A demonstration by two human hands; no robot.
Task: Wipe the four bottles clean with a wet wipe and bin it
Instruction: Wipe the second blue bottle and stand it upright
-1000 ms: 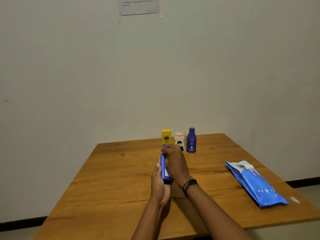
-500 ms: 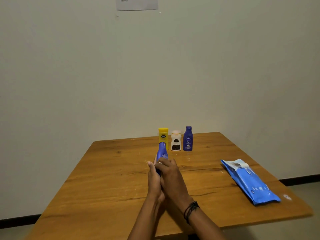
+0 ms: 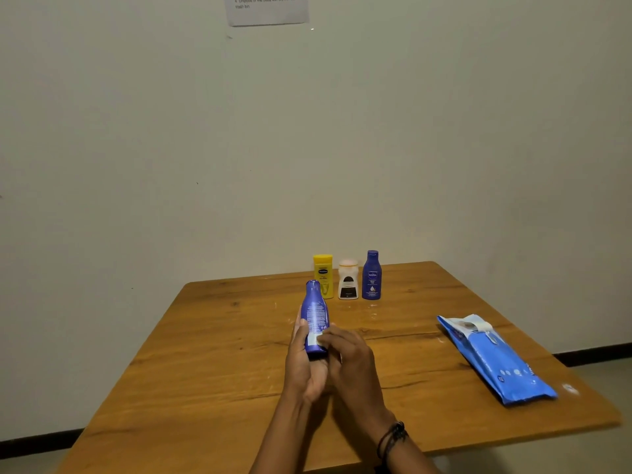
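Your left hand (image 3: 302, 364) grips the blue bottle (image 3: 316, 313) round its lower half, thumb on the left side and the base sunk in the palm. The bottle is held above the middle of the table (image 3: 212, 336), off the wood, with its cap end tipped away from you toward the far edge. It is deep blue and glossy, narrowing to a rounded cap. Its back faces you: a block of fine white print, too small to read, with a pale patch below it.

Your right hand (image 3: 352, 364) sits just beside it, fingers bent, tips against that pale patch. I cannot tell whether they pinch a wipe there or merely touch the label. A dark wristband (image 3: 393, 436) circles that wrist.

Three bottles stand upright in a close row near the far edge: a yellow bottle (image 3: 323, 268), a white bottle (image 3: 348, 280) with a dark label, and a second blue bottle (image 3: 371, 275). A blue wipes pack (image 3: 496, 360) lies slanted by the right edge, its flap end toward the far side.
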